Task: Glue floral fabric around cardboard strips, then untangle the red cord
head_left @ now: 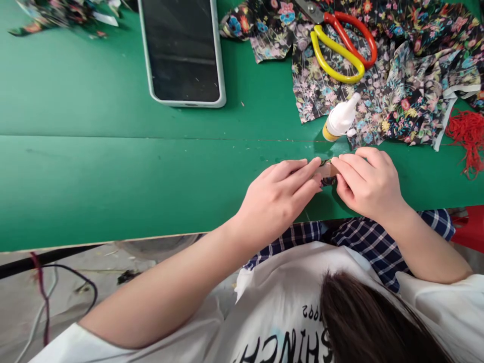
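My left hand (282, 194) and my right hand (365, 179) meet fingertip to fingertip on the green table (113, 176). Between them they pinch a small brownish piece with floral fabric (326, 170), pressed against the tabletop. Most of that piece is hidden under my fingers. A small white glue bottle (340, 119) with a yellow band lies on its side just beyond my right hand, its nozzle pointing up and right.
Floral fabric pieces (401, 75) cover the far right, with red-and-yellow scissors (342, 43) lying on them. A phone (181, 50) lies face up at the far centre. Red thread (469, 133) sits at the right edge. More fabric scraps (56, 15) lie far left. Cables (49, 297) hang below the table edge.
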Motion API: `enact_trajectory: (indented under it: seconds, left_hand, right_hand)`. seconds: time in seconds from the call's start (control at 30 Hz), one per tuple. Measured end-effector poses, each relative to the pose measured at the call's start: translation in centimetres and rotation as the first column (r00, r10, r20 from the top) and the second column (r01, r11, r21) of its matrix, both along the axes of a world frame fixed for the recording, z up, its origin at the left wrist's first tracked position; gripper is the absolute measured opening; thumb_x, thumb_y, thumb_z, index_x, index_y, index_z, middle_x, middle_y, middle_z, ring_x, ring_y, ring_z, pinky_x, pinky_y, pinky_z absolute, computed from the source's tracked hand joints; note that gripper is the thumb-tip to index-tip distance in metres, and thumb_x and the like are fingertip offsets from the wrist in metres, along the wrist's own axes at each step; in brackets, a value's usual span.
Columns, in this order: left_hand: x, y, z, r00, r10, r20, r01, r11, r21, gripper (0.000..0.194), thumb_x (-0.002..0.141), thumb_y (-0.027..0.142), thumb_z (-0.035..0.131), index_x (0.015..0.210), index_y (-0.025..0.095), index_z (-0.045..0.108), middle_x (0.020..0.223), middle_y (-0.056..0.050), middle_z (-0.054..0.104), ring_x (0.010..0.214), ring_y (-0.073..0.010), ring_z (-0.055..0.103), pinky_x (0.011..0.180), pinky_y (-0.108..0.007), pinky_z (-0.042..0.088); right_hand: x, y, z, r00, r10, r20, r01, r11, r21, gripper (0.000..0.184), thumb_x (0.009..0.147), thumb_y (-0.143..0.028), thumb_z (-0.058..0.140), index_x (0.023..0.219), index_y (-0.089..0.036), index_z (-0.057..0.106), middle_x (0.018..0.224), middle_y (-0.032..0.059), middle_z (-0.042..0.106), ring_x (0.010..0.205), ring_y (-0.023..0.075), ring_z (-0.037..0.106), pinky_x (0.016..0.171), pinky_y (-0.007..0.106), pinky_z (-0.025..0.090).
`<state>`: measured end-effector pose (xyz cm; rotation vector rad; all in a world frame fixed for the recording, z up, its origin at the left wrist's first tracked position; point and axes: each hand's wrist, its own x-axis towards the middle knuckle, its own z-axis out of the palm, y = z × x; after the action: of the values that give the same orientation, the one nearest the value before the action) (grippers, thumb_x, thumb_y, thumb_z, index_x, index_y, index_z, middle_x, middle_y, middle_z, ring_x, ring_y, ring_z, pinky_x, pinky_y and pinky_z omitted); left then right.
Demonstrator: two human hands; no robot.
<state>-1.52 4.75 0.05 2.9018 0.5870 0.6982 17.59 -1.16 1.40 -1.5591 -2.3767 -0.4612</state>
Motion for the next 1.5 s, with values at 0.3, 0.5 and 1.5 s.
enact_trajectory:
  seconds: [0.3, 0.5, 1.5]
  left_hand:
    - [-0.2, -0.1, -0.1, 1.000, 0.000, -0.005, 0.000, 1.000, -0.009, 0.011, 0.089, 0.017, 0.056, 0.095, 0.012, 0.065, 0.115, -0.010, 0.068, 0.096, -0.0213, 0.067, 0.080, -0.034, 0.059]
    - [-0.2, -0.2, -0.1, 1.000, 0.009, -0.016, -0.009, 0.999, -0.034, 0.012, 0.090, 0.018, 0.054, 0.096, 0.014, 0.064, 0.117, -0.010, 0.068, 0.097, -0.0215, 0.067, 0.080, -0.035, 0.059]
    - [-0.2, -0.4, -0.4, 0.999, 0.039, 0.004, -0.039, 0.998, -0.047, 0.017, 0.090, 0.015, 0.051, 0.098, 0.017, 0.066, 0.122, -0.011, 0.064, 0.098, -0.0205, 0.065, 0.079, -0.034, 0.057]
  right_hand:
    - [1.4, 0.1, -0.1, 0.942, -0.051, -0.331, 0.055, 0.998, 0.002, 0.025, 0.079, -0.006, 0.046, 0.096, -0.018, 0.062, 0.093, 0.0065, 0.070, 0.090, 0.0190, 0.059, 0.084, 0.035, 0.051]
    - [0.8, 0.1, -0.9, 0.872, -0.005, -0.490, -0.026, 0.998, -0.056, 0.030, 0.079, -0.002, 0.039, 0.095, -0.018, 0.059, 0.088, 0.0075, 0.071, 0.094, 0.0188, 0.065, 0.085, 0.034, 0.056]
    - [-0.7, 0.6, -0.9, 0.899, 0.081, -0.431, -0.135, 0.986, -0.094, 0.026, 0.079, -0.001, 0.036, 0.085, -0.023, 0.048, 0.084, 0.0005, 0.069, 0.089, 0.0138, 0.062, 0.088, 0.033, 0.049]
